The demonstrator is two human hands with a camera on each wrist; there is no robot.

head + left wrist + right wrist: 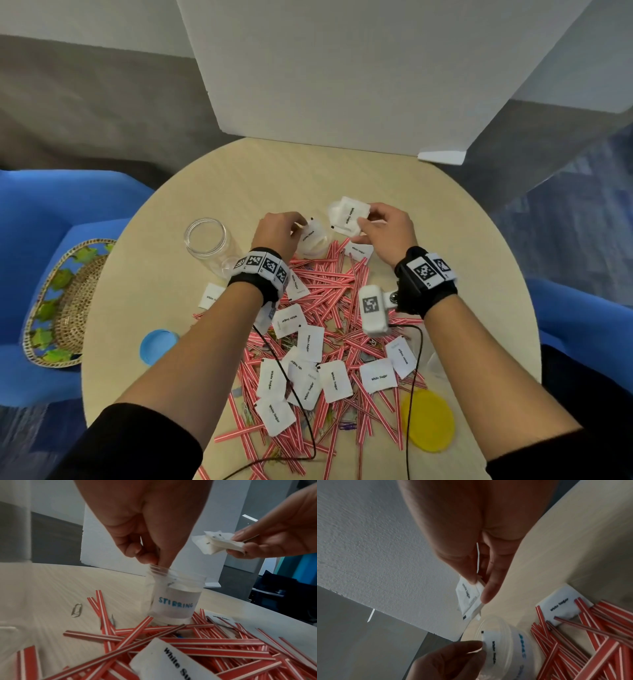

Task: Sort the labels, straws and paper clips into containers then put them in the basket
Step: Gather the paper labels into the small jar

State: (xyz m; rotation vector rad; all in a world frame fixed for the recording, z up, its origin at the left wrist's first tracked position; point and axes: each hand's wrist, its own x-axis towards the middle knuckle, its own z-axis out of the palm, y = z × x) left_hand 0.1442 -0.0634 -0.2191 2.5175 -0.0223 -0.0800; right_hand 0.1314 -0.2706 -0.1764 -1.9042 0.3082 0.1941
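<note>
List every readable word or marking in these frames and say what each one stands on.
"STIRRING": blue hand lettering on the paper band around the clear plastic jar.
"White Sugar": black print on the white paper labels among the straws.
Square black-and-white code tags on the wrist bands: patterns, no words.
Smaller grey print on labels: too blurred.

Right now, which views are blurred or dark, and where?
Head view: sharp, evenly lit, edges bent by the wide lens. Left wrist view: bright, but the near straws and table are smeared. Right wrist view: dim, the left hand in shadow, the jar soft.
</note>
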